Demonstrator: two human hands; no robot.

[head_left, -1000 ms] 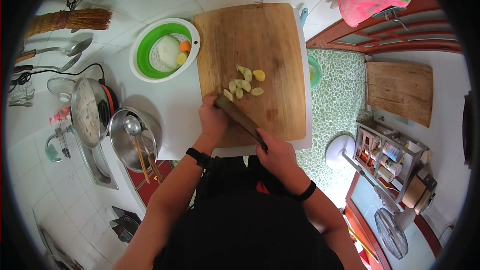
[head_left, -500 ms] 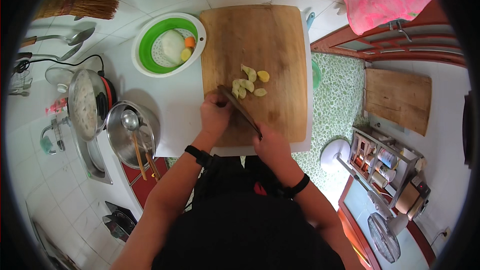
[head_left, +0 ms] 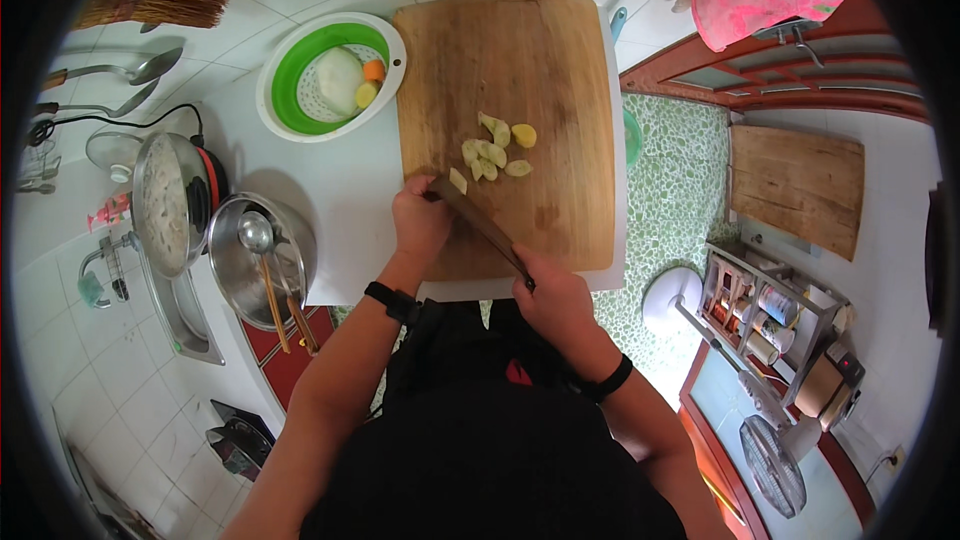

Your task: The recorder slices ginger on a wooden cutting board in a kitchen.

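Observation:
On a wooden cutting board (head_left: 500, 50) my right hand (head_left: 556, 298) is closed round the handle of a knife (head_left: 482, 224), its dark blade slanting away to the left. My left hand (head_left: 421, 225) is curled on the board's near left edge, fingers bent against the blade's far end; whatever they grip is hidden. One pale slice (head_left: 458, 180) lies along the far side of the blade. Beyond it sits a loose group of pale green cut pieces (head_left: 487, 154), with a rounded yellow piece (head_left: 524, 135) at their right.
A green and white colander (head_left: 266, 90) holds a large white vegetable (head_left: 340, 80), an orange piece (head_left: 373, 71) and a yellow piece (head_left: 366, 94). At left stand a steel pot (head_left: 226, 265) with a ladle (head_left: 256, 232) and a lidded pan (head_left: 165, 205). A fan (head_left: 772, 465) stands at right.
A separate pale slice now shows beside the blade, and the cut pieces sit a little differently. My left hand has shifted slightly off the board's edge. The whole view has moved a little.

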